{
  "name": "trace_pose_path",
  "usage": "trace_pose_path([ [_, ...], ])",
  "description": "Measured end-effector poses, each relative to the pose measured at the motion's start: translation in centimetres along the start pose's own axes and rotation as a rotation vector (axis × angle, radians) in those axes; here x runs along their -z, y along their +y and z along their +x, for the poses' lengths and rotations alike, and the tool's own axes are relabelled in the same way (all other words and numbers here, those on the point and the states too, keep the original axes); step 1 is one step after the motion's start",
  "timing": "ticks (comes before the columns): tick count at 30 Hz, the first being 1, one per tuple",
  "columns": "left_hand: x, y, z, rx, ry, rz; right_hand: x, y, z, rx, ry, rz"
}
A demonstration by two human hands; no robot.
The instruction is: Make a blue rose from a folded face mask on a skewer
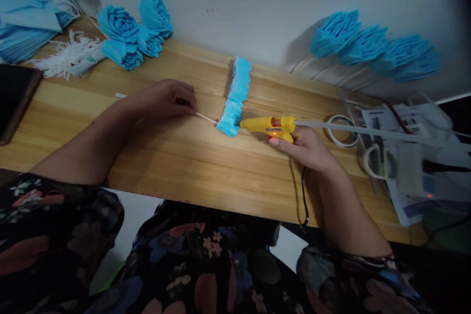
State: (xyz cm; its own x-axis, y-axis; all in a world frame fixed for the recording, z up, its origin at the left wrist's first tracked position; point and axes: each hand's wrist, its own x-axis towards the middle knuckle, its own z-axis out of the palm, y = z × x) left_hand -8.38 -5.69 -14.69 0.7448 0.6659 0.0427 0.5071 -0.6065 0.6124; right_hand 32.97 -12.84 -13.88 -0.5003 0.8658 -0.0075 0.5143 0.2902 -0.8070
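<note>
My left hand [172,98] pinches a thin pale stick [206,117], whose tip meets the lower left edge of a pleated blue strip [237,91]. That strip lies lengthwise on the wooden table, running away from me toward the wall. In my right hand [307,147] is a yellow hot glue gun [267,125], gripped by its handle, with a small orange light on. Its nozzle points left, at the near end of the strip; whether it touches I cannot tell. A long clear glue stick [368,131] sticks out of the gun's back.
Blue flowers [119,24] lie at the back left, near white cords [71,56] and a stack of blue sheets [22,24]. More stemmed blue flowers [334,34] lean on the wall. At right are a tape roll [343,131], scissors [379,162] and papers. A dark phone-like object [14,100] is far left.
</note>
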Motion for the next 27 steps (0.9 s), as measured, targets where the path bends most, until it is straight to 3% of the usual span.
trace_pose_path([
  [5,-0.1,-0.2,0.0,-0.021,0.018,-0.015,0.4,-0.4,-0.1,-0.018,0.024,0.032],
  [14,-0.1,-0.2,0.1,0.004,0.017,-0.023,-1.1,0.4,0.1,-0.054,0.041,0.004],
  [22,0.0,0.0,0.1,-0.003,0.007,-0.026,0.1,-0.2,0.0,-0.043,0.030,0.019],
  [27,-0.1,-0.1,0.1,-0.005,0.015,-0.025,-1.4,0.1,0.4,-0.032,0.076,0.043],
])
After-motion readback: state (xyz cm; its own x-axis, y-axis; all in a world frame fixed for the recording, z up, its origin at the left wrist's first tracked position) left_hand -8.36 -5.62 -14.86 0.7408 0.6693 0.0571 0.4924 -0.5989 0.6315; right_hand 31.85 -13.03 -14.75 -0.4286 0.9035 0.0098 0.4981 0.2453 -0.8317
